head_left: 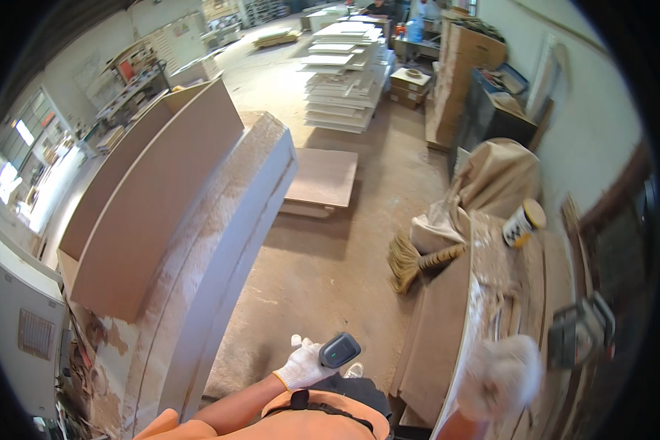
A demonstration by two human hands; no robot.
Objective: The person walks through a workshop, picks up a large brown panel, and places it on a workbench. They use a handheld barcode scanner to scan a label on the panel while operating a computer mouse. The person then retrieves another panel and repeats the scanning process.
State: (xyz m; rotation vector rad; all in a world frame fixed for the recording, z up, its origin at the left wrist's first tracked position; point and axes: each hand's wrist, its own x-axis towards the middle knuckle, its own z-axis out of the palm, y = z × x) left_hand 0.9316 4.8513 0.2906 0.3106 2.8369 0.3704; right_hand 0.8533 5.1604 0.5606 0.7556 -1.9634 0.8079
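Workshop floor (323, 271), right hand (500, 375) badly blurred

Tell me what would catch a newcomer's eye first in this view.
Probably the tall stack of pale boards at top centre and the big brown panels standing on the left. Nearer, the white-gloved left hand is at lower centre with a dark device against it, while the right hand, also gloved, is a blur at lower right. Between them and the boards, a straw broom lies right of centre.
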